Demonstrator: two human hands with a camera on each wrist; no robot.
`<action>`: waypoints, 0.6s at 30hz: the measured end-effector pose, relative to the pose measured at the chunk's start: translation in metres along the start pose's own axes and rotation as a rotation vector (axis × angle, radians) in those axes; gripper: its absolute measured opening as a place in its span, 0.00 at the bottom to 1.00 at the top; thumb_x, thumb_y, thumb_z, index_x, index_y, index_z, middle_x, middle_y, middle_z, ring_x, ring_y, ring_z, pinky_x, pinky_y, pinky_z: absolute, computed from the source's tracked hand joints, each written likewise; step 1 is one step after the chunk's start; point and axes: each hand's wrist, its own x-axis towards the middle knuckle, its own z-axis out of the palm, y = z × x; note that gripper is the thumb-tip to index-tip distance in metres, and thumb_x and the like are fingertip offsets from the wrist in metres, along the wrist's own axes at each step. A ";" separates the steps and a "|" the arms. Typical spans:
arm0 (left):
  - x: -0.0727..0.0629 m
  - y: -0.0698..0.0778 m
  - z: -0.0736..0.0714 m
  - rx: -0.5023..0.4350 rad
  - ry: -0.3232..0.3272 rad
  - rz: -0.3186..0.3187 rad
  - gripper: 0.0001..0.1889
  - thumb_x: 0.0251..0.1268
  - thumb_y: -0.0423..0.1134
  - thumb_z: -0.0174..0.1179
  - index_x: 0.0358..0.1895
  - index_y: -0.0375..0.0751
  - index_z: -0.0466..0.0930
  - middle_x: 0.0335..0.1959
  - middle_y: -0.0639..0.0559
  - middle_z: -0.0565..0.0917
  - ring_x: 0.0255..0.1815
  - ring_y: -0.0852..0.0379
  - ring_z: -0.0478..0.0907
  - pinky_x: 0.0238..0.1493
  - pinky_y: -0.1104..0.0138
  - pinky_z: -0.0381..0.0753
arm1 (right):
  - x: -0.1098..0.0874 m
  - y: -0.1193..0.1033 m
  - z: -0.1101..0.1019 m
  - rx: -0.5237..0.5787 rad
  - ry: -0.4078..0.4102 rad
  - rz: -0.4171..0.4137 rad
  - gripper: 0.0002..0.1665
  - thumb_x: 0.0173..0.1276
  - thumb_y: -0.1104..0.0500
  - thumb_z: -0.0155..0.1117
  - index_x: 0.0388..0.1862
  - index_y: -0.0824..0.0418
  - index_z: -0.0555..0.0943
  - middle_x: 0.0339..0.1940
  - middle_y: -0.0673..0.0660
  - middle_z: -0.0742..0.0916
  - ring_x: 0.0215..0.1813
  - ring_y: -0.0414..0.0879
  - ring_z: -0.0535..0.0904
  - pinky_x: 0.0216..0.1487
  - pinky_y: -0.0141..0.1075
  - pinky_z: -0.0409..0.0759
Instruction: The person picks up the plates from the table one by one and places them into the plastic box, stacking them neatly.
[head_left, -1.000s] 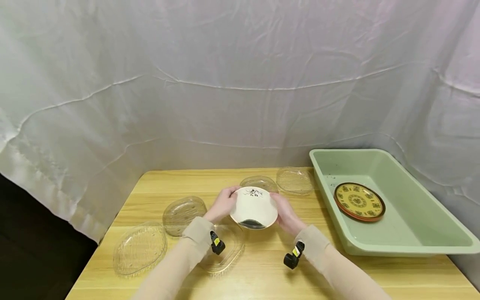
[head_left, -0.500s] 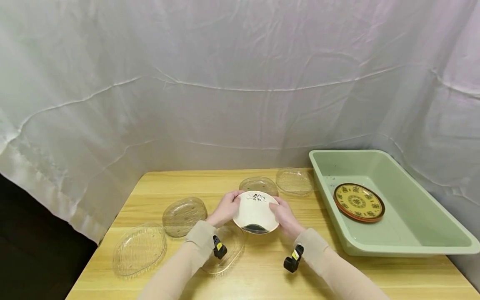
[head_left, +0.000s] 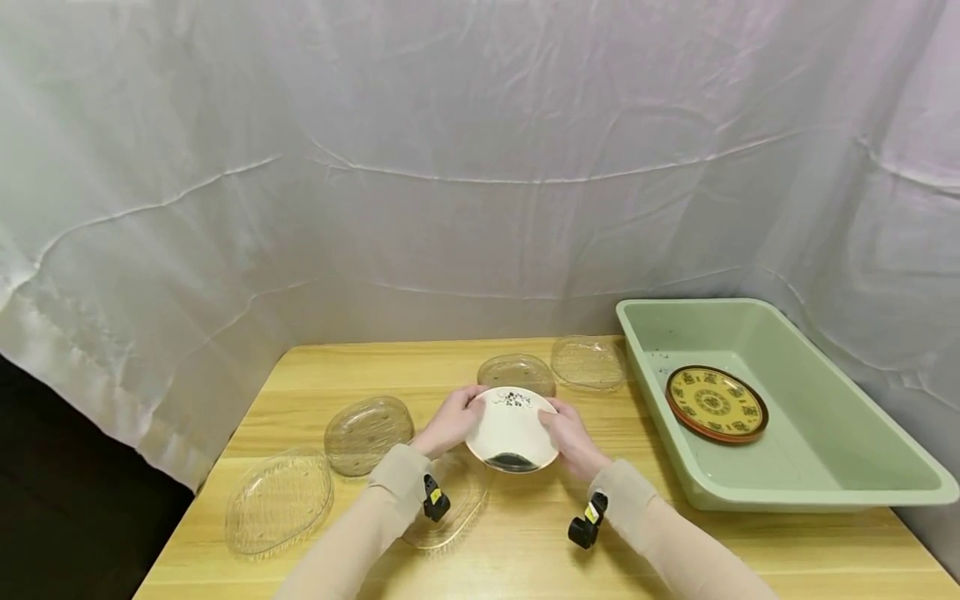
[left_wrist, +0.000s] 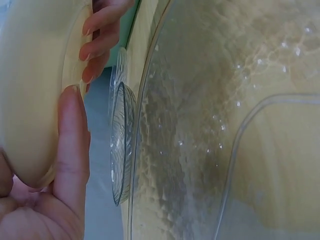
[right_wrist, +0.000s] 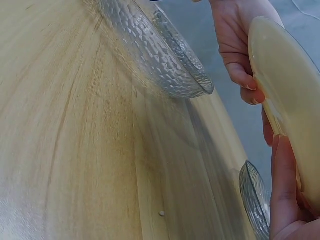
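A cream plate (head_left: 512, 432) with a dark floral sprig and a black patch at its near edge is held up over the table, tilted toward the head camera. My left hand (head_left: 450, 419) grips its left rim, thumb on the upper face. On the opposite rim my right hand (head_left: 572, 437) holds it the same way. Both wrist views show the plate's pale underside (left_wrist: 30, 95) and foot ring, with fingers curled beneath. Under my left wrist lies a clear textured glass dish (head_left: 457, 512), partly covered by the forearm. Another glass dish (head_left: 517, 371) sits just behind the plate.
More clear glass dishes lie on the wooden table (head_left: 540, 550): one at far left (head_left: 279, 504), one left of centre (head_left: 369, 435), one at the back (head_left: 588, 363). At right stands a green tub (head_left: 825, 499) with a yellow patterned plate (head_left: 716, 402) inside. A grey curtain (head_left: 480, 242) hangs behind.
The cream plate has come slightly down and toward me, held in both hands. My right thumb has shifted further onto its upper face. The dishes and tub stay put.
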 end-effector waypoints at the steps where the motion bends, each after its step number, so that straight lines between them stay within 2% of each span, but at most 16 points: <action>1: 0.000 0.000 0.000 0.005 0.001 0.003 0.23 0.79 0.33 0.41 0.70 0.24 0.67 0.61 0.31 0.79 0.45 0.53 0.81 0.46 0.68 0.85 | 0.000 0.000 0.000 0.000 -0.003 -0.002 0.24 0.77 0.65 0.42 0.68 0.76 0.68 0.44 0.58 0.85 0.33 0.38 0.80 0.33 0.28 0.82; 10: 0.000 -0.003 -0.003 0.079 0.025 0.021 0.20 0.80 0.36 0.44 0.64 0.28 0.74 0.58 0.33 0.82 0.54 0.46 0.81 0.56 0.58 0.84 | -0.002 0.001 0.000 -0.001 0.008 -0.016 0.24 0.77 0.66 0.42 0.67 0.76 0.69 0.44 0.60 0.85 0.33 0.39 0.80 0.33 0.29 0.81; 14: 0.000 -0.004 -0.006 0.109 0.039 0.035 0.19 0.81 0.37 0.44 0.62 0.29 0.77 0.61 0.34 0.81 0.62 0.42 0.79 0.63 0.53 0.81 | -0.003 0.001 0.000 0.003 0.018 -0.019 0.24 0.77 0.66 0.42 0.67 0.76 0.69 0.46 0.61 0.85 0.33 0.39 0.80 0.33 0.29 0.81; 18: 0.001 -0.006 -0.010 0.115 0.049 0.050 0.20 0.81 0.37 0.43 0.61 0.28 0.77 0.61 0.33 0.81 0.63 0.40 0.78 0.64 0.51 0.80 | -0.004 0.001 -0.001 0.008 0.024 -0.008 0.25 0.77 0.66 0.42 0.69 0.76 0.67 0.48 0.63 0.85 0.33 0.38 0.80 0.32 0.29 0.82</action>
